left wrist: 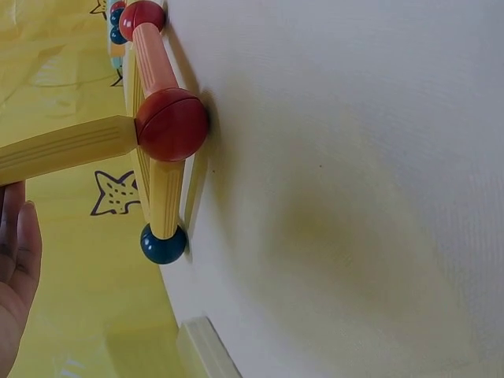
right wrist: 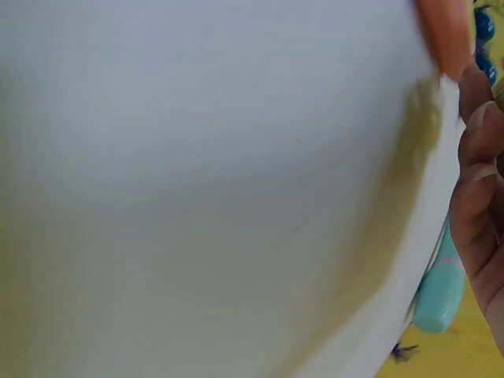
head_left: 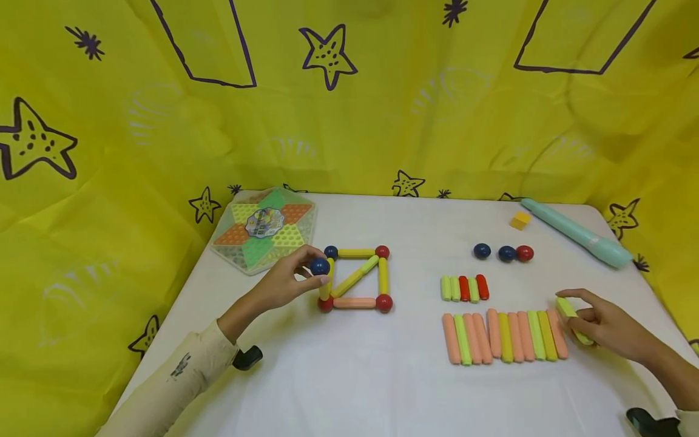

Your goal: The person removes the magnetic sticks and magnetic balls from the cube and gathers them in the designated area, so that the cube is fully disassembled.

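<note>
Magnetic sticks and balls form a flat square frame with a diagonal yellow-green stick. At its near left corner a red ball bears a yellow stick that stands up from the table. My left hand has thumb and forefinger around the blue ball topping that stick; the ball is outside the left wrist view. Beyond the right end of a row of long sticks, my right hand grips a yellow-green stick. That held stick cannot be made out in the right wrist view.
Several short sticks lie behind the long row. Farther back are two loose blue balls, a red ball, a small yellow-orange cube and a teal tube-shaped object. A star-patterned game board lies at the back left.
</note>
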A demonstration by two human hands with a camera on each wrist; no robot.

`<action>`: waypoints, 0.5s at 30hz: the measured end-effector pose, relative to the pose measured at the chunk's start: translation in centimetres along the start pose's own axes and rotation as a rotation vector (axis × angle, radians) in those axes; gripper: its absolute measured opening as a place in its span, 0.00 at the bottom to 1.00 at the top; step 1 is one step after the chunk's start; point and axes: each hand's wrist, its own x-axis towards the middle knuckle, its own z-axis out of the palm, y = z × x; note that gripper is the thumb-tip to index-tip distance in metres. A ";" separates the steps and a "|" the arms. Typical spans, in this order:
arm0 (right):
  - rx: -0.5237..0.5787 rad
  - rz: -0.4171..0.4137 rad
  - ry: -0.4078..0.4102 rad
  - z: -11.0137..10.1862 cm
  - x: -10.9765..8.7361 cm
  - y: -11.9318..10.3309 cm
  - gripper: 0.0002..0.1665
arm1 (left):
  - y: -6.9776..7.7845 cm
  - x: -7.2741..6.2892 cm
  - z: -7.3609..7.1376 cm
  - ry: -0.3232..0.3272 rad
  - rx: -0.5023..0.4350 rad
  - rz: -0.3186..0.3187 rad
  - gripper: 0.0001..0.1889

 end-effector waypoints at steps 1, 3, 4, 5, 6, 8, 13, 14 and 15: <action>-0.030 0.020 0.001 0.1 -0.2 0.4 0.23 | 0.0 0.0 0.0 0.001 0.002 -0.002 0.19; -0.090 0.042 0.000 0.2 -0.5 0.9 0.24 | -0.1 0.0 0.0 0.003 0.003 -0.003 0.19; -0.118 0.049 0.000 0.3 -0.6 1.1 0.24 | -0.2 0.0 0.0 0.003 0.002 -0.002 0.19; -0.137 0.048 0.001 0.4 -0.7 1.2 0.25 | -0.2 0.1 0.0 0.004 0.002 -0.002 0.19; -0.159 0.044 0.004 0.4 -0.7 1.2 0.25 | -0.2 0.1 0.0 0.005 0.000 0.000 0.19; -0.196 0.038 0.009 0.4 -0.6 1.1 0.26 | -0.2 0.0 0.0 0.007 -0.003 0.006 0.18; -0.261 0.012 0.085 0.4 -0.6 0.3 0.26 | -0.2 -0.1 0.1 0.012 -0.009 0.019 0.19; -0.270 -0.009 0.120 0.4 -0.7 0.0 0.24 | -0.1 -0.1 0.1 0.010 -0.008 0.018 0.19; -0.280 -0.035 0.160 0.4 -0.7 -0.4 0.23 | -0.1 -0.1 0.1 0.008 -0.006 0.015 0.19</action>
